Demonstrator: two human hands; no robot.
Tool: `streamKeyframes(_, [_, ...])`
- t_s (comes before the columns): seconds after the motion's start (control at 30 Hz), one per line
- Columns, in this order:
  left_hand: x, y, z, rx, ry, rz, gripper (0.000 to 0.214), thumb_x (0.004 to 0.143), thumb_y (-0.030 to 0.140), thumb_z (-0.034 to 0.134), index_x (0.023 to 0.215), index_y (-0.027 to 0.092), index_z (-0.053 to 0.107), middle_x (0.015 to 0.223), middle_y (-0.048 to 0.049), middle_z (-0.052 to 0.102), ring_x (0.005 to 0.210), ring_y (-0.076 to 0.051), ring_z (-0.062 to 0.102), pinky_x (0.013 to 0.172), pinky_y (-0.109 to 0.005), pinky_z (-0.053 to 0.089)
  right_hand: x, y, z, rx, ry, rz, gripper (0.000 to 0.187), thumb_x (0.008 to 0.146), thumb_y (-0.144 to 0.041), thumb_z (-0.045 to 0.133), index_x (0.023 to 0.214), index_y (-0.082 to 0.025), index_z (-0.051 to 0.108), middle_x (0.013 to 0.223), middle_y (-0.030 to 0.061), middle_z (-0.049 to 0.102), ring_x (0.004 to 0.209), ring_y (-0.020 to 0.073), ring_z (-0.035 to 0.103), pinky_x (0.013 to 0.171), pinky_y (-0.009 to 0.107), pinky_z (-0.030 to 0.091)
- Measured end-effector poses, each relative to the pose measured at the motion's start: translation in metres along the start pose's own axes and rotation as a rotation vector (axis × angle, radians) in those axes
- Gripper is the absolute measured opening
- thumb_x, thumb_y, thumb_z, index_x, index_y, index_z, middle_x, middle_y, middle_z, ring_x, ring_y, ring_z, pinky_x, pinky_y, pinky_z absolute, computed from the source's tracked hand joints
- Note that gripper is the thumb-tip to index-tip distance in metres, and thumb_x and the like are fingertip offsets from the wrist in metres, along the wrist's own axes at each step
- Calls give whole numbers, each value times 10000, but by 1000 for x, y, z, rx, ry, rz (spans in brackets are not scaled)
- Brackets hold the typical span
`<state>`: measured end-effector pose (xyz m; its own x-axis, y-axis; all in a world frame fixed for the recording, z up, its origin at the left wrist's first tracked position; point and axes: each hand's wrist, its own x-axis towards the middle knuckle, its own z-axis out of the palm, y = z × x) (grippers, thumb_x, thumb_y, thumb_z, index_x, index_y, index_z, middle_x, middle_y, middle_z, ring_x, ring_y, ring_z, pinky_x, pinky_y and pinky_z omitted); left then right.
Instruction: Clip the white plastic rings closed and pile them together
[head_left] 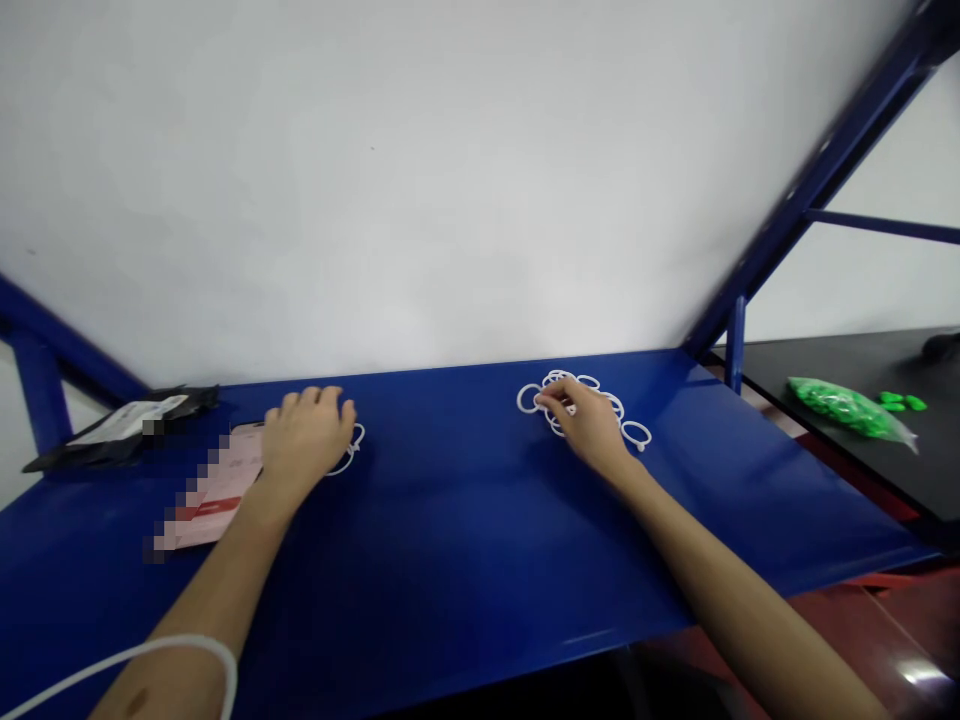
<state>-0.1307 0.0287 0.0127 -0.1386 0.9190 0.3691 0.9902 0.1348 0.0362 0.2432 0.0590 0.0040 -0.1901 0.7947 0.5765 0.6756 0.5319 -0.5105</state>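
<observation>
On the blue shelf top, my right hand (592,425) reaches into a loose pile of thin white rings (637,434), some with a small knob. Its thumb and forefinger pinch together at the edge of one white ring (529,398) on the pile's left side. Off to the left, my left hand (306,432) hovers low with its fingers spread and thumb apart. Beside and partly under it lie a few white loops (358,437), largely hidden by the palm. A pink phone-like flat item (225,485), partly blurred out, lies left of that hand.
A black plastic packet (120,435) with a white label lies at the far left. White cord (187,640) crosses my left forearm. Blue frame posts (735,345) rise at both sides, with a white wall behind. Rightward, a black surface holds a bag of green pieces (847,408).
</observation>
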Motion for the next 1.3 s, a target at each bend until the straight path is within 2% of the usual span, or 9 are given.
streamKeyframes(0.17, [9,-30,19,14,-208,-45,418,909,431,395,1015,143,678,1064,-253,690,969,-414,627,781,-533,450,15,38,-17,-146,135,93,238,944,-398,580,831,-211,675,835,58,719,822,234,619,790,369,464])
streamKeyframes(0.47, [3,-8,1,118,-43,37,391,942,357,336,965,175,681,961,-198,718,973,-398,586,770,-501,398,14,52,-9,-251,64,46,247,948,-394,565,851,-204,690,857,75,714,859,258,574,817,393,440])
streamKeyframes(0.6, [-4,17,-6,9,6,122,391,956,362,341,1000,187,687,973,-160,722,975,-377,574,804,-490,382,12,35,-13,-291,97,-16,196,952,-325,563,846,-205,676,871,83,706,876,275,558,836,421,451])
streamKeyframes(0.7, [-16,45,1,-188,-83,304,330,954,348,398,1005,219,698,970,-102,733,936,-311,590,834,-448,405,3,6,-10,-238,43,-97,173,972,-288,546,878,-211,668,902,84,706,896,277,555,855,436,460])
streamKeyframes(0.77, [-26,64,7,-363,-233,488,270,940,299,448,1024,245,699,1015,-63,736,946,-264,607,859,-406,428,-7,-16,-2,-135,-73,-154,152,985,-269,536,926,-217,666,922,78,701,921,265,572,871,430,468])
streamKeyframes(0.87, [-41,85,10,-542,-340,611,261,918,226,478,1086,241,677,1048,-48,730,974,-230,621,901,-378,452,-24,-46,13,29,-372,-272,118,984,-274,557,1025,-219,654,964,59,698,921,224,597,857,380,493])
streamKeyframes(1.0, [-49,94,4,-699,-387,566,303,861,202,548,1145,236,648,971,-35,722,899,-203,651,831,-340,500,-36,-62,26,48,-559,-365,111,963,-269,597,1041,-194,624,966,64,677,884,205,603,827,360,493])
streamKeyframes(1.17, [-49,97,-4,-848,-441,487,367,852,224,573,1218,240,588,936,-6,722,830,-173,677,808,-315,521,-36,-61,25,85,-503,-299,163,966,-320,595,1066,-192,582,967,63,644,855,191,606,758,309,492])
streamKeyframes(1.3, [-52,100,-4,-1002,-389,443,394,865,242,579,1259,256,563,994,-7,715,865,-153,680,832,-306,531,-33,-58,24,98,-463,-249,145,1011,-285,511,996,-192,621,942,59,657,845,179,616,741,282,469])
